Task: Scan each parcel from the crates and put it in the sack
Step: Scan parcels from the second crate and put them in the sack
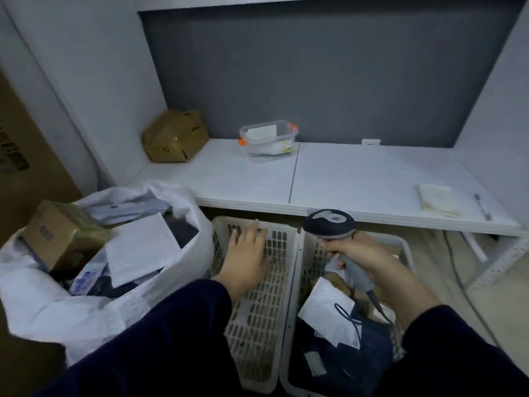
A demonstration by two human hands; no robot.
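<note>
Two beige slotted crates stand side by side on the floor under the table. The left crate [259,319] holds no parcels; my left hand [246,259] hovers flat over it with straight fingers. The right crate [400,247] holds a white parcel [329,313] lying on a dark blue parcel [343,365]. My right hand [363,257] grips the grey handheld scanner [329,224] above that crate, its cable trailing down. At the left the white sack [57,308] stands wide open, with a white envelope [137,250], a brown box [57,236] and other parcels inside.
A white table [357,179] runs across in front, carrying a crumpled cardboard box [174,136], a clear plastic tub [269,140], a folded cloth [436,200] and a pen [482,206]. A large cardboard carton [20,167] stands at the far left.
</note>
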